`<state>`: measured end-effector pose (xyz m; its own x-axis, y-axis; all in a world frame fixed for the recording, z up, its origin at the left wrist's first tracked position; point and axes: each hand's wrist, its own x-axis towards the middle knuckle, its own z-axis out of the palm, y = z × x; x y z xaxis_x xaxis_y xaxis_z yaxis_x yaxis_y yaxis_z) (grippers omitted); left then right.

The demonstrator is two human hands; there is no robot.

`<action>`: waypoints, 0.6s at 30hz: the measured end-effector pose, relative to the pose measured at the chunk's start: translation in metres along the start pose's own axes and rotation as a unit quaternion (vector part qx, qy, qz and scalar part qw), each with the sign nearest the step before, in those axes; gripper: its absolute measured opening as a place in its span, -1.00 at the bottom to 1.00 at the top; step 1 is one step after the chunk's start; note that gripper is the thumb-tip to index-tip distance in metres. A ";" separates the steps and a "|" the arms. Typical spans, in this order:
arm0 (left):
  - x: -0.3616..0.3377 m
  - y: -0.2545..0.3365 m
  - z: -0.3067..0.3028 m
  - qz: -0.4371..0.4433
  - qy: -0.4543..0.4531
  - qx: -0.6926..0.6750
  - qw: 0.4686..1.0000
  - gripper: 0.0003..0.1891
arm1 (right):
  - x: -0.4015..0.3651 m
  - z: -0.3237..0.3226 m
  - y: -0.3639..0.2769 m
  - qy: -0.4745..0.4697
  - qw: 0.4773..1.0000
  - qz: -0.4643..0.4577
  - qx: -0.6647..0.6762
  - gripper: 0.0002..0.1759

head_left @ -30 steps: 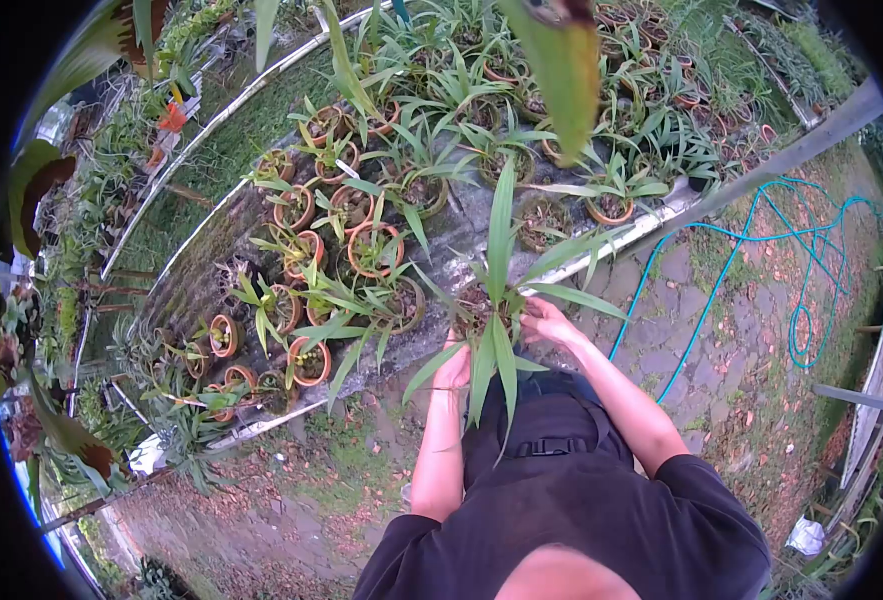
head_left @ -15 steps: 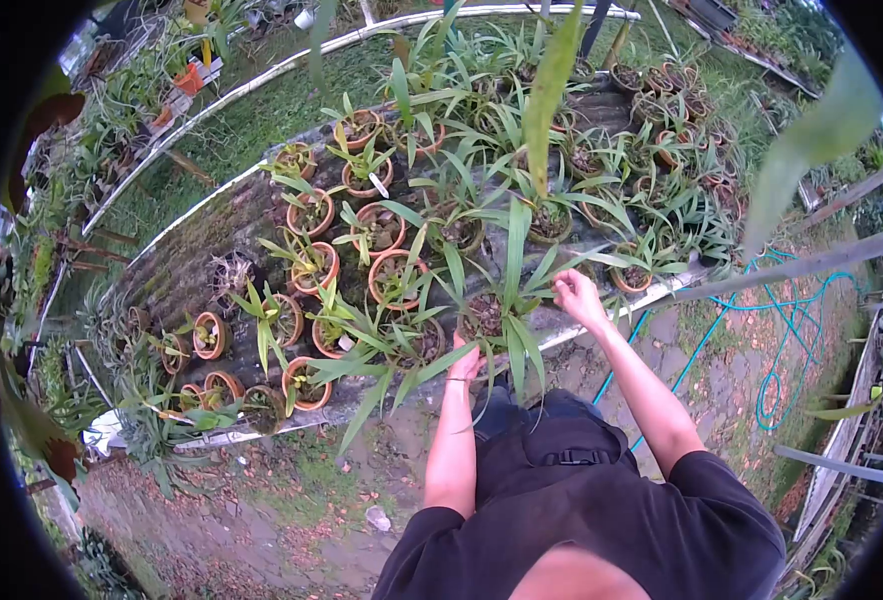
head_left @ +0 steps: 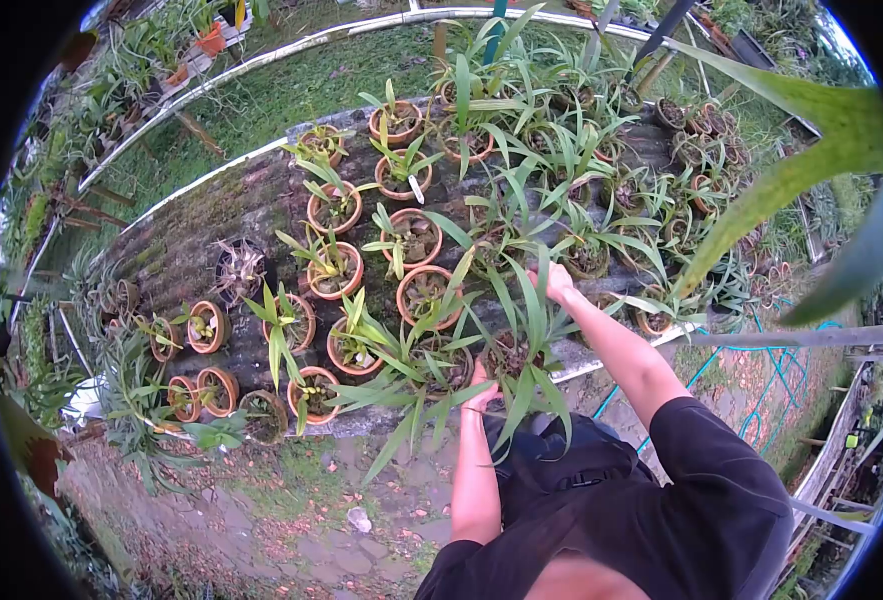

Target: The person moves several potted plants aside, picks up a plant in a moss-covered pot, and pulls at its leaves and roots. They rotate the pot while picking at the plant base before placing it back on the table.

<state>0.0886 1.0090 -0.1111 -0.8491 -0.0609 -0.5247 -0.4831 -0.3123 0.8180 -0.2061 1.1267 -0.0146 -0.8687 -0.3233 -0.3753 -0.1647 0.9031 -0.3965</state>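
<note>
At the near edge of the bench, my left hand (head_left: pixel 481 388) grips the side of a potted plant (head_left: pixel 511 355) with long strap-like green leaves. Leaves cover much of its pot. My right hand (head_left: pixel 553 282) reaches past this plant, among the leaves behind it. Its fingers look closed, but foliage hides their tips and anything between them. Just left of my left hand stands another leafy potted plant (head_left: pixel 441 365). A clay pot (head_left: pixel 429 297) with a small plant sits farther left.
The dark, mossy corrugated bench (head_left: pixel 186 235) carries several clay pots and dense leafy plants. A large hanging leaf (head_left: pixel 811 170) juts in at the right. Below it a teal hose (head_left: pixel 776 380) lies on the paving. A white rail (head_left: pixel 291 45) curves behind the bench.
My right hand has moved forward and slightly left, from beside the plant to the foliage behind it. My left hand stays on the same plant. The view has shifted.
</note>
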 end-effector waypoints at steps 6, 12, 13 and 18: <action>0.002 -0.009 -0.001 0.039 0.005 -0.006 0.999 -0.06 | 0.034 0.036 -0.001 -0.175 0.922 0.145 0.315 -0.47; -0.021 0.001 0.010 -0.007 0.040 -0.078 0.996 -0.09 | 0.040 0.059 0.005 -0.097 0.861 0.133 0.481 -0.56; -0.024 0.004 0.011 -0.011 0.044 -0.074 0.996 -0.09 | 0.042 0.060 0.009 -0.107 0.860 0.126 0.483 -0.57; -0.035 0.019 0.019 -0.015 0.058 -0.051 0.997 -0.10 | 0.043 0.060 0.008 -0.063 0.844 0.082 0.526 -0.49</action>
<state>0.1056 1.0232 -0.0729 -0.8013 -0.1569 -0.5773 -0.4786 -0.4109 0.7760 -0.2166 1.1034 -0.0846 -0.7719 -0.3051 -0.5577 0.5167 0.2097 -0.8301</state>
